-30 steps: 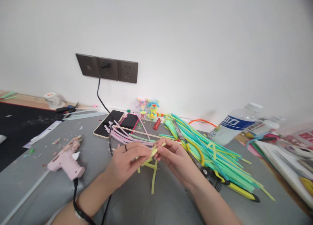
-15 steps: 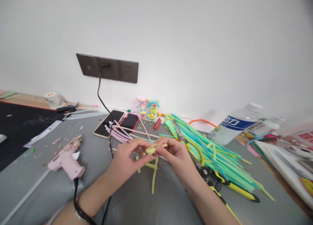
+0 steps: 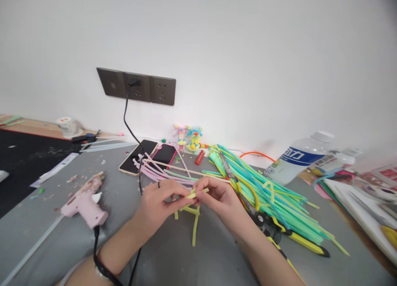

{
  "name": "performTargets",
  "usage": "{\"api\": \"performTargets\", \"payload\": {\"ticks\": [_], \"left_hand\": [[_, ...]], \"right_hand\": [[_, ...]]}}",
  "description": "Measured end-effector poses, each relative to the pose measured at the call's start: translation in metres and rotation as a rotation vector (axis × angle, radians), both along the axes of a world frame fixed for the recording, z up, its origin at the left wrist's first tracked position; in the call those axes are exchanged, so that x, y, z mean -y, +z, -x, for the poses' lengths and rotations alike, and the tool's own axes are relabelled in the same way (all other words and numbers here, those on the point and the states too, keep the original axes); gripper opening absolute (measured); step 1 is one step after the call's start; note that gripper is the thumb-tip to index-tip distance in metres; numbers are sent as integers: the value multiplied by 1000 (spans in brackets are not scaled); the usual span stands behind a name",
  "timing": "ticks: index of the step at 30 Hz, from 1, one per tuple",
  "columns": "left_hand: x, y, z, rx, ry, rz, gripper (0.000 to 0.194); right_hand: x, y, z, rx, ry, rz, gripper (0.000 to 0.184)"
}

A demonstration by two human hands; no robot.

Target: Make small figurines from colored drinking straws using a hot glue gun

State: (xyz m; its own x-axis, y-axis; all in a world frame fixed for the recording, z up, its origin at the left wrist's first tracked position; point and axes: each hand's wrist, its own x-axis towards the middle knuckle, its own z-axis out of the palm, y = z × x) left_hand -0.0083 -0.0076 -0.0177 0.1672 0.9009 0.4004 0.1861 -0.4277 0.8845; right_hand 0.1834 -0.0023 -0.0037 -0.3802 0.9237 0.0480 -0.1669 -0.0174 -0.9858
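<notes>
Between my two hands is a bent yellow pipe cleaner [image 3: 191, 194], pinched from both sides over the middle of the grey table. My left hand [image 3: 159, 201] grips its left part between thumb and forefinger. On the other side, my right hand [image 3: 215, 195] pinches the right part near a short free end. The fingers hide much of its shape. Just below them lie more yellow pipe cleaner pieces [image 3: 195, 226], joined at angles. Behind my left hand is a bunch of pink pipe cleaners [image 3: 151, 170].
Left lies a pink hot glue gun [image 3: 83, 205] with a black cord. Green and yellow pipe cleaners [image 3: 279, 203] are heaped at right, with yellow-handled pliers [image 3: 263, 219] on them. A bottle [image 3: 297, 157], two phones [image 3: 164, 154] and two small figures [image 3: 194, 139] stand or lie near the wall.
My fingers have closed in tighter around the yellow pipe cleaner, and less of its loop shows. My left hand has turned slightly. Things on the table are where they were.
</notes>
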Motion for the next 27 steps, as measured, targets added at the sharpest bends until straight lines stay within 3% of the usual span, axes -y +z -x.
{"api": "performTargets", "payload": {"ticks": [4,9,14,17,21,27], "left_hand": [[-1,3,-1,69,-30,76,15],[-3,12,-8,227,-193,413,31],[-3,12,-12,319,-308,583,32],[-2,12,-13,400,-301,685,31],[-1,15,-14,509,-236,716,34],[-1,10,-15,487,-205,629,32]], "right_hand": [[0,-4,0,-55,25,27,23],[0,-4,2,-2,-13,1,25],[-2,-3,2,78,-64,-36,29],[-3,-3,1,108,-90,-43,30],[-2,-4,2,131,-112,-47,30],[-3,-4,2,158,-123,-34,32]]}}
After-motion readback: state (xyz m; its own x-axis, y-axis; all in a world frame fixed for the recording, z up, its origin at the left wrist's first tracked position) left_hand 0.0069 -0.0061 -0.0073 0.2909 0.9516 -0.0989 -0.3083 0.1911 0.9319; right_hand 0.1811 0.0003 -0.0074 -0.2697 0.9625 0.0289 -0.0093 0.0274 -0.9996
